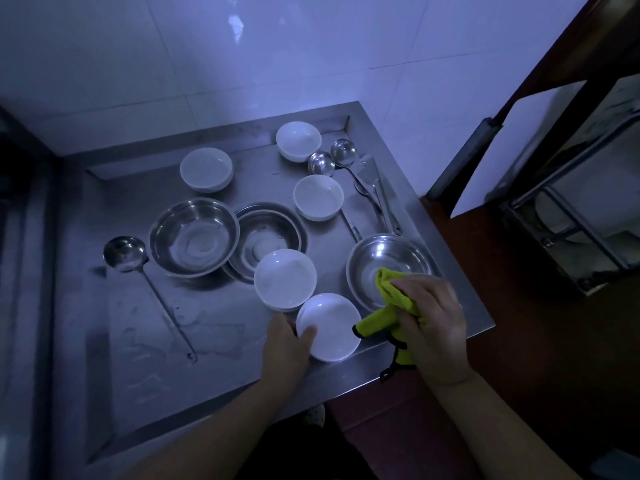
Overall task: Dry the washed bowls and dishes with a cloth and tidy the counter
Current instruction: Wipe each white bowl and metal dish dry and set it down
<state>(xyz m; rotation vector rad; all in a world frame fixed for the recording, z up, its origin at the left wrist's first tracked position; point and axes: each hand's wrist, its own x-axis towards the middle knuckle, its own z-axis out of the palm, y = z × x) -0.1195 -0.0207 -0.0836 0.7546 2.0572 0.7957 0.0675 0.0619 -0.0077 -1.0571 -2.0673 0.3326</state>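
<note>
Five white bowls sit on the steel counter [207,341]; we judge the drying barely begun, since water marks show on the counter at near left and no dried stack is visible. Our left hand [285,344] grips the near white bowl [329,327] at its left rim, thumb over the edge. Our right hand [433,317] is curled round the yellow cloth [384,306], bunched, just right of that bowl and over the near edge of the right steel bowl [384,261].

Left to do, by our estimate: this bowl, the second white bowl [284,279] touching it on the far side, three more farther back, three steel bowls, the long ladle [124,252] at left and the utensils [367,181] at far right.

Obstacles: bowls are crowded, touching rim to rim, so lifting one could knock its neighbour. A dish rack [571,216] stands to the right, beyond the counter.
</note>
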